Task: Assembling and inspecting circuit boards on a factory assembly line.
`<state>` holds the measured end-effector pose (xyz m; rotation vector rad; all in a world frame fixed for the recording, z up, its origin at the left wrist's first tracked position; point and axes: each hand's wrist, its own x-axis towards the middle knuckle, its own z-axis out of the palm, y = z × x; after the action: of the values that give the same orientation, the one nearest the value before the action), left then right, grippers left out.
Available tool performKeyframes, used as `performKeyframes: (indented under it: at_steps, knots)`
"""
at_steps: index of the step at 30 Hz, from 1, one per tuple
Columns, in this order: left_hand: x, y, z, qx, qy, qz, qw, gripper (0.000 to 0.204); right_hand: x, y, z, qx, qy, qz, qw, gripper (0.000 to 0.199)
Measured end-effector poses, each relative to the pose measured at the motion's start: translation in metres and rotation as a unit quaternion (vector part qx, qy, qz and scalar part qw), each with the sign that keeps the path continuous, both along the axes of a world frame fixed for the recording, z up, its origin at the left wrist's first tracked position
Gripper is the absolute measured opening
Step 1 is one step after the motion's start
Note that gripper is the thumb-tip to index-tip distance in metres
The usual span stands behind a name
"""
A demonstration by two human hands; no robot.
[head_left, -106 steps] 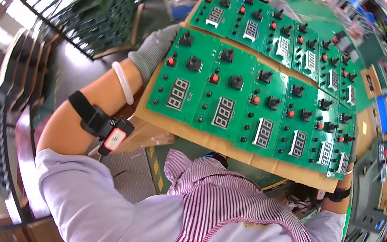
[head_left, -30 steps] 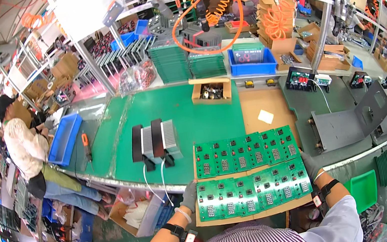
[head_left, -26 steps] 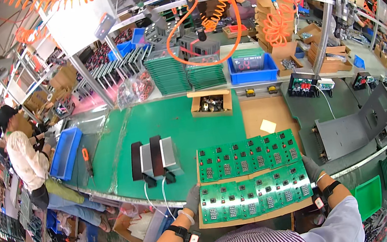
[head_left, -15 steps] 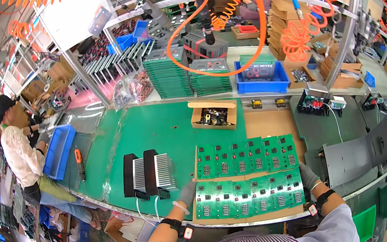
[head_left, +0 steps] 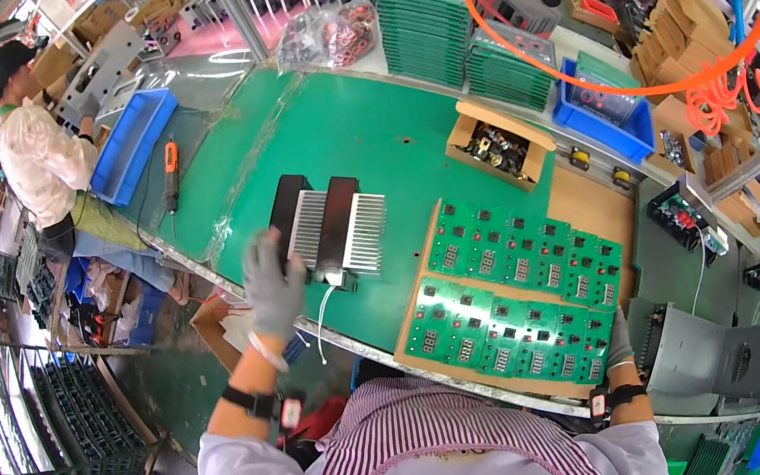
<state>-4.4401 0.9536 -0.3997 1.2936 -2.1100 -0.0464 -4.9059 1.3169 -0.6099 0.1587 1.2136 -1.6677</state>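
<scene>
Nearest: left hand (head_left: 271, 287), grey-gloved, fingers spread and holding nothing, raised at the table's near edge just beside the black-and-silver finned heat sinks (head_left: 331, 228). Right hand (head_left: 618, 339), grey-gloved, at the right end of the cardboard sheet (head_left: 584, 205) at the table's near edge; whether it grips cannot be told. On the sheet: two rows of green circuit boards (head_left: 509, 297) lying flat. Beyond, on the green table mat (head_left: 353, 132): open cardboard box of small parts (head_left: 497, 143). Farther: blue bin (head_left: 601, 113), stacked green boards (head_left: 425, 21), orange coiled hose (head_left: 629, 49). Far left: a seated co-worker (head_left: 40, 162), long blue tray (head_left: 132, 144).
</scene>
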Motion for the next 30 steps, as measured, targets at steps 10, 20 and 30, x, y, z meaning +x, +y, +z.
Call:
performKeyframes:
  at_steps: [10, 20, 30]
  knots:
    - [0.036, -0.129, -0.063, 0.393, 0.106, 0.070, 0.911, 0.045, 0.053, -0.004, 0.020, 0.065, 0.086, -0.062, 0.992, 0.047]
    - [-0.002, -0.300, -0.045, 0.348, 0.131, 0.025, 0.928, 0.035, 0.129, -0.038, 0.083, 0.141, 0.119, -0.155, 0.970, 0.044]
    - [-0.053, -0.241, -0.009, 0.193, -0.064, -0.162, 0.966, 0.030, 0.087, 0.067, -0.085, 0.251, 0.405, -0.090, 0.875, 0.035]
